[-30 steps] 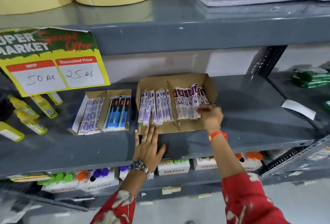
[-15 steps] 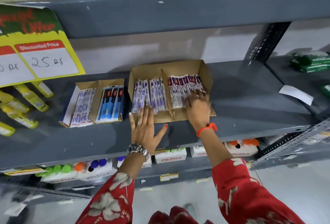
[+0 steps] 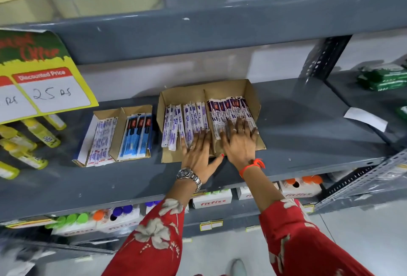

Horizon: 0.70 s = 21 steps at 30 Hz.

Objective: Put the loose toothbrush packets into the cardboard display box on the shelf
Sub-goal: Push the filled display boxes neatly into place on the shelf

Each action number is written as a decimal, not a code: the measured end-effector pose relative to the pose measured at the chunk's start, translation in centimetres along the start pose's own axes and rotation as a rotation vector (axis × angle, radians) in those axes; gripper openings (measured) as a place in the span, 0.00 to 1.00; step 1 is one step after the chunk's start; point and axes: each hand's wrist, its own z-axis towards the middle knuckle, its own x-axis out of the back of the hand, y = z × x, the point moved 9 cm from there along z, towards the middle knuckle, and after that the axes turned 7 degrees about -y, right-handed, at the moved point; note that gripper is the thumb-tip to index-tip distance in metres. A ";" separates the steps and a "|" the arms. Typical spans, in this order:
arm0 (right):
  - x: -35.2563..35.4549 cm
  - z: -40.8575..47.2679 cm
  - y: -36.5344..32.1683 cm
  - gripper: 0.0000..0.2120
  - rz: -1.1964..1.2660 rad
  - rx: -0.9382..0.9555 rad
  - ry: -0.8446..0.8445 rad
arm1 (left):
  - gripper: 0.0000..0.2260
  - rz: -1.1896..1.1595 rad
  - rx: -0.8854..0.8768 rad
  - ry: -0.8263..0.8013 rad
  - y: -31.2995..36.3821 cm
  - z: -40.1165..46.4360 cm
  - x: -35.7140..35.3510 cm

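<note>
Both hands lie flat, palms down, fingers spread, each grip wide and closed around nothing. The right hand (image 3: 239, 141) presses on the near ends of the packets (image 3: 229, 112) in the right compartment of the box (image 3: 251, 93). The left hand (image 3: 198, 154) rests just beside it, at its 9 o'clock, with fingertips on the near ends of the left compartment's packets and its palm on the box's flattened front flap.

The packets lie side by side, long axes running from 6 to 12 o'clock, fanned slightly. From each grip they extend toward 12 o'clock, so each hand is nearest its own compartment. Likely the next move is a push toward the back wall, where bare cardboard shows room.

A divider separates the rows. The shelf (image 3: 308, 121) is open at 3 o'clock; a smaller box (image 3: 114, 134) sits near at 9 o'clock.
</note>
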 end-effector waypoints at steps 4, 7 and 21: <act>-0.3 0.1 0.0 0.26 -0.023 0.012 -0.007 | 0.39 0.021 0.008 0.003 -0.1 0.0 -0.1; -0.4 0.1 -0.1 0.29 -0.046 0.024 -0.002 | 0.39 0.048 0.045 -0.004 -0.9 -0.3 0.3; 0.2 -0.3 -0.5 0.28 -0.019 0.069 0.029 | 0.52 0.115 0.160 -0.108 -2.0 -0.4 -0.2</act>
